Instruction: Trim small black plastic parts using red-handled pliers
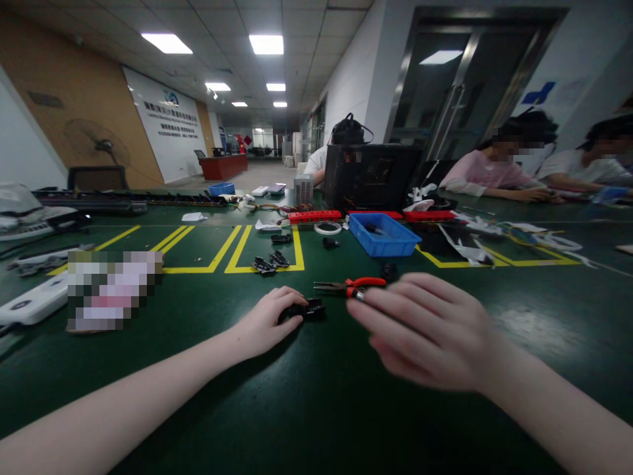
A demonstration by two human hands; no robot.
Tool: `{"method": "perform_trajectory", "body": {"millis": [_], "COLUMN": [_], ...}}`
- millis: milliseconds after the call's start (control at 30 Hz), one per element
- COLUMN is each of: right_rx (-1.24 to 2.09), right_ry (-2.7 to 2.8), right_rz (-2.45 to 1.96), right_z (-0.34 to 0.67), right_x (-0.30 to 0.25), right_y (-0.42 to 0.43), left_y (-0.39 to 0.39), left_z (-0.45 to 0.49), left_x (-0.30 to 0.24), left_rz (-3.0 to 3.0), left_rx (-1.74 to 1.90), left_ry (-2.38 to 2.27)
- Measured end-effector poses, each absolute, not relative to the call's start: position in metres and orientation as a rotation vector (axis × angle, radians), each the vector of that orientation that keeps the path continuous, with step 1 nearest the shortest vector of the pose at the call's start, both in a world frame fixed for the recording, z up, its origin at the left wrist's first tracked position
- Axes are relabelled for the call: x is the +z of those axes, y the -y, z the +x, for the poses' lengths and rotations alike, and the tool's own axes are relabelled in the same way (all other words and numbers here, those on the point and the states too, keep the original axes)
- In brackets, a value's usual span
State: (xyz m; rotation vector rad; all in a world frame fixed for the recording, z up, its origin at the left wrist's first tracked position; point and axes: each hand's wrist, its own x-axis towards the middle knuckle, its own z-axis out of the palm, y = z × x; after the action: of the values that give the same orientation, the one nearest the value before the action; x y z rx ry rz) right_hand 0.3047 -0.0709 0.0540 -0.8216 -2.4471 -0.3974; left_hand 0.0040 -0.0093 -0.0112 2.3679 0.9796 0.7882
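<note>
My left hand [274, 318] is closed around a small black plastic part [315, 308] on the green table, fingers over it and the thumb at its near side. My right hand [430, 333] is blurred and raised to the right, its fingers bent together. Something small and silvery [358, 296] shows at its fingertips; I cannot make out what it is. Just beyond lie pliers with red handles [368, 282], jaws pointing left, partly hidden by this hand. A small black piece [389, 271] lies behind them.
Black plastic parts [271, 262] lie within yellow tape lines. Farther back are a blue tray [383, 243], a white ring [328, 228] and red power strips [316, 216]. A white power strip [37, 300] is at left. Several people [499, 161] sit across the table beside a black computer case [376, 175].
</note>
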Motion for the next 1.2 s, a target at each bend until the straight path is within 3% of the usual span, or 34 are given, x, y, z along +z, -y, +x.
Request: {"method": "perform_trajectory", "body": {"millis": [100, 233, 367, 667, 1200], "right_rx": [-0.455, -0.191, -0.078, -0.077, -0.799], "right_ry": [2.568, 2.553, 2.496, 2.390, 2.468], "right_rz": [-1.074, -1.340, -1.397, -1.414, -0.954], "right_z": [0.299, 0.326, 0.338, 0.321, 0.310], "right_x": [0.048, 0.015, -0.003, 0.010, 0.016], "right_y": [0.020, -0.017, -0.019, -0.008, 0.001], "left_y": [0.011, 0.013, 0.014, 0.013, 0.000], "left_z": [0.004, 0.004, 0.004, 0.004, -0.003], "left_x": [-0.008, -0.002, 0.001, 0.000, -0.010], "left_rz": [2.360, 2.348, 2.350, 2.295, 2.077], "left_rx": [0.759, 0.702, 0.692, 0.723, 0.923], "left_ry": [-0.976, -0.987, -0.999, -1.027, -1.217]}}
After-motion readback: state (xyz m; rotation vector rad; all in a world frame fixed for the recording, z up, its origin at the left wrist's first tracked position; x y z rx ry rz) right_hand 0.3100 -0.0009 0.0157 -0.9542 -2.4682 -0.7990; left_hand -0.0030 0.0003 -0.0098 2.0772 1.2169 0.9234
